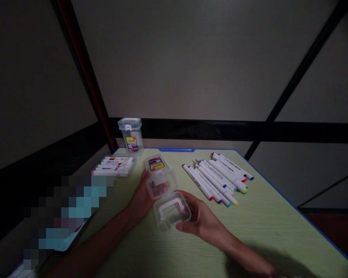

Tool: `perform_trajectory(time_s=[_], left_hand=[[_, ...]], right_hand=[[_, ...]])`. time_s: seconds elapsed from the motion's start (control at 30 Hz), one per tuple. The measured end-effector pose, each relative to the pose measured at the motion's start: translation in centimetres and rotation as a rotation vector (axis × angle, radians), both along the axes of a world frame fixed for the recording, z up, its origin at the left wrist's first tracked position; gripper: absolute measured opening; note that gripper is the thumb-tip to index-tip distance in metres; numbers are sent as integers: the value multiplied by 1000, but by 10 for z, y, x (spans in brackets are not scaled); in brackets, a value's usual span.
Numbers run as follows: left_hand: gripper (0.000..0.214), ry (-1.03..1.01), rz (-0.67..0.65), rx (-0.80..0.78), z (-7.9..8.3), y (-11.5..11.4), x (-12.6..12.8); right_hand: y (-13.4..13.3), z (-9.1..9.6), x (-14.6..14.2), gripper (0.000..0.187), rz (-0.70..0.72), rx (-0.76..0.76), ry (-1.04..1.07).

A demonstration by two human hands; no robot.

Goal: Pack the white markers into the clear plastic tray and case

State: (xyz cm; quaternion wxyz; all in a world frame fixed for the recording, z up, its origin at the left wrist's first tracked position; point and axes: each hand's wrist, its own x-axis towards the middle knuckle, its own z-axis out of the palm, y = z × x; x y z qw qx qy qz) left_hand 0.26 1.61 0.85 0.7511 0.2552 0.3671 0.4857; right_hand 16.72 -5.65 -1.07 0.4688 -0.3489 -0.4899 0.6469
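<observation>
A clear plastic marker case (159, 174) with a yellow label lies on its side on the green table (266, 224), its mouth towards me. My left hand (142, 199) grips the case body from the left. The hinged lid (171, 210) with a white handle hangs open, and my right hand (200, 220) holds it from below and the right. To the right, several white markers (217, 177) with coloured caps lie loose in a row on the table.
A second clear case (130, 135) stands upright at the table's far left corner. A flat case full of markers (114, 166) lies in front of it. A blurred patch covers the left edge. Dark rails and a wall stand behind the table.
</observation>
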Motion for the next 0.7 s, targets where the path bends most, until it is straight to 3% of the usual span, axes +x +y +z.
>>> perform_trajectory(time_s=[0.1, 0.3, 0.5, 0.7], left_hand=[[47, 31, -44, -55, 4, -2, 1], [52, 39, -97, -51, 5, -3, 1], [59, 33, -157, 3, -12, 2, -2], [52, 22, -121, 21, -27, 10, -7]], right_hand=[[-3, -1, -2, 69, -9, 121, -92], [-7, 1, -3, 69, -83, 192, -303], [-8, 0, -5, 67, -146, 234, -445], [-8, -2, -5, 65, -212, 293, -580]])
